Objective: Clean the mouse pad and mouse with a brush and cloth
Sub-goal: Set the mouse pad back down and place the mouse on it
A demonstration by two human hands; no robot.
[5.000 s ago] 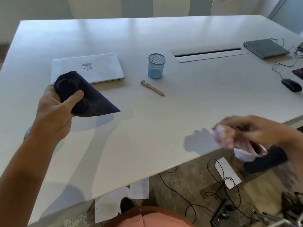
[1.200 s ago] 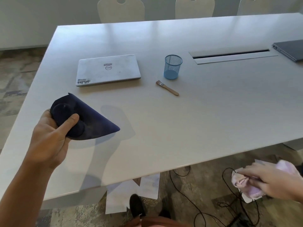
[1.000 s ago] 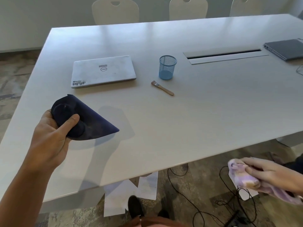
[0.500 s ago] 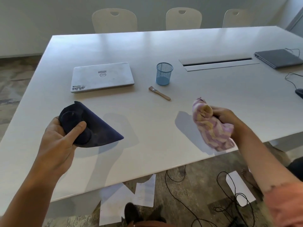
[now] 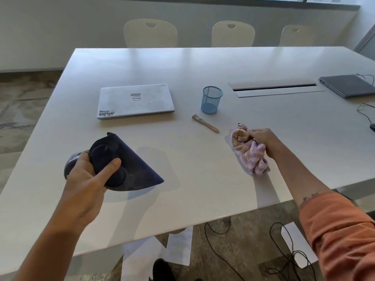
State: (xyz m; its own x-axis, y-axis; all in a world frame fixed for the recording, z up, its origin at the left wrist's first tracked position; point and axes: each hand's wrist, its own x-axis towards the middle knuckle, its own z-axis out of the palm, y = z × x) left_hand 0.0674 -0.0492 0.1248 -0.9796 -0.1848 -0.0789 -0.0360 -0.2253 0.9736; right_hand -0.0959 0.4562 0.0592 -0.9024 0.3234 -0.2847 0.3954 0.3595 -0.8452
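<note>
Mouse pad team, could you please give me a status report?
Left hand grips mouse pad, lifted. Right hand holds cloth on table. Brush idle.

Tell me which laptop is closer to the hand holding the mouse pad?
The white laptop, closed, lies just beyond the left hand. The grey laptop sits at the table's far right.

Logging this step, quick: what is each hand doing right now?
Left hand: grips the folded mouse pad.
Right hand: grips the bunched cloth.
</note>
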